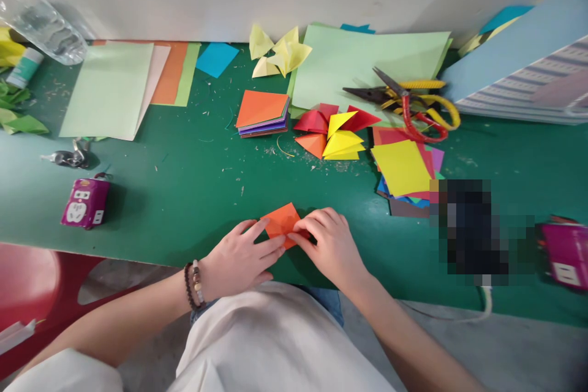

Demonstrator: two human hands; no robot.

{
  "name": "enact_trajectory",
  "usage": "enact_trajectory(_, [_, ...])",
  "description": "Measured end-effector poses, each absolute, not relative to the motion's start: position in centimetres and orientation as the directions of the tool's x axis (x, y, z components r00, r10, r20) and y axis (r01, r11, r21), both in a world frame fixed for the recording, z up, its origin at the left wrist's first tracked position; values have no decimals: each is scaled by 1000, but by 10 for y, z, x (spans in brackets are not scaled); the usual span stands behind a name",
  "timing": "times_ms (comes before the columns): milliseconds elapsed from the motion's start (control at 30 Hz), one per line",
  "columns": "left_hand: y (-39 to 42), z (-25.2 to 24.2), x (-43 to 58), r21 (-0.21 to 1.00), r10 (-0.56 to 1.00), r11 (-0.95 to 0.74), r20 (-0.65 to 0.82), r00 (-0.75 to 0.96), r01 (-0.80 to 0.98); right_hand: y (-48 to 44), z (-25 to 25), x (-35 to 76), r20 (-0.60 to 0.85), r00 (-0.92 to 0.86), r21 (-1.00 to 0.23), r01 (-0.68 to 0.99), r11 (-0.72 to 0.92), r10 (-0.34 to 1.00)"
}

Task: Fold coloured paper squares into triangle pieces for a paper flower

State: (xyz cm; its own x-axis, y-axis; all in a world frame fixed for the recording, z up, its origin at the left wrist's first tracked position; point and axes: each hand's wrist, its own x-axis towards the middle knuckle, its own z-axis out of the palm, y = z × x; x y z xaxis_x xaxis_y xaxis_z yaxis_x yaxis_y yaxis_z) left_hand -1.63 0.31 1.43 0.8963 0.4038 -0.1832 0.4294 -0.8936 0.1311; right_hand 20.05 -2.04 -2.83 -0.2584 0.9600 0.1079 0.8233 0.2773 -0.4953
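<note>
A small orange paper square (282, 220) lies on the green table (193, 196) near its front edge. My left hand (241, 254), with bracelets at the wrist, rests on the paper's left and lower side with its fingers spread. At the paper's right edge, my right hand (328, 242) pinches it between thumb and fingers. Beyond my hands sit a stack of coloured squares (263, 109), folded red and orange pieces (312, 141) and folded yellow pieces (343, 141).
Scissors (413, 107) and pliers lie on green sheets (331, 67) at the back. A yellow-topped paper pile (402, 166) and a pixelated dark object (473, 226) are to the right. A purple socket block (86, 202) stands left, a bottle (41, 15) back left.
</note>
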Motion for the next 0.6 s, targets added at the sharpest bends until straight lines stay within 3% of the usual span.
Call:
enact_trajectory(233, [5, 16, -15, 129, 395, -898, -184, 900, 421, -39, -29, 206, 347, -160, -493, 807, 324, 924])
enact_trajectory(600, [11, 14, -15, 146, 372, -904, -196, 907, 402, -46, -32, 198, 191, -110, -507, 840, 194, 975])
